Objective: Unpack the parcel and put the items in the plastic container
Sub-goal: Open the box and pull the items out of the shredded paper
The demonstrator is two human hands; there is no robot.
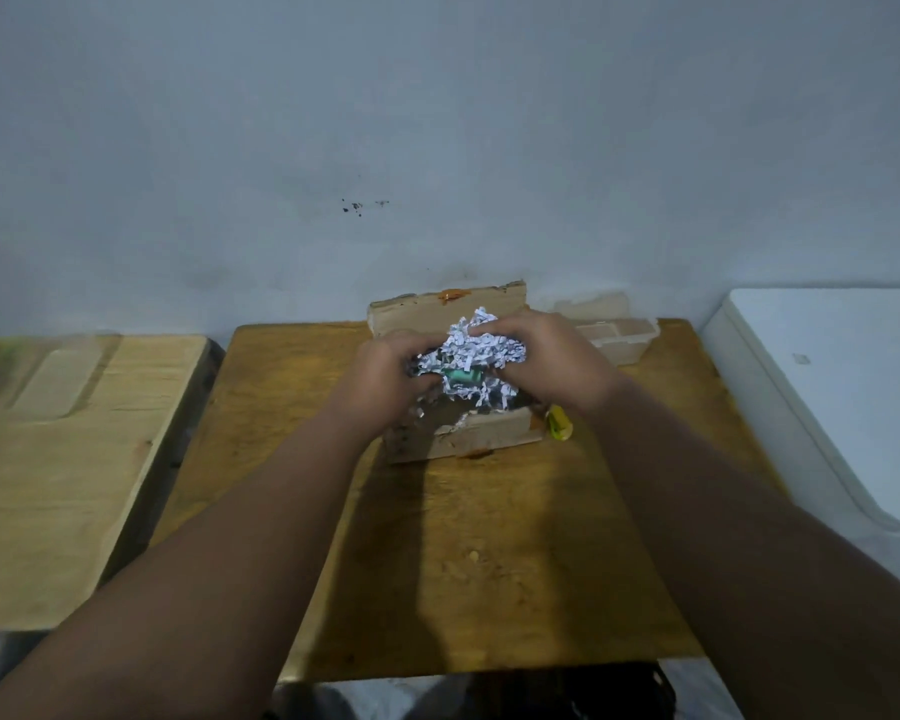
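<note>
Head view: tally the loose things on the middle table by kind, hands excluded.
Cardboard parcel box, open: 1
Mass of shredded paper filling: 1
Green item in the shreds: 1
Yellow item beside the box: 1
Pale compartmented container: 1
Total: 5

Both the left hand and the right hand are in the shreds; anything buried deeper is hidden.

Dim, cool, flat lighting overall; soft dark shadow cast on the wooden table beneath the forearms; no glare; slightly soft focus throughout, blurrier toward the left edge; wide-angle bending of straight lines near the borders; grainy grey wall.
</note>
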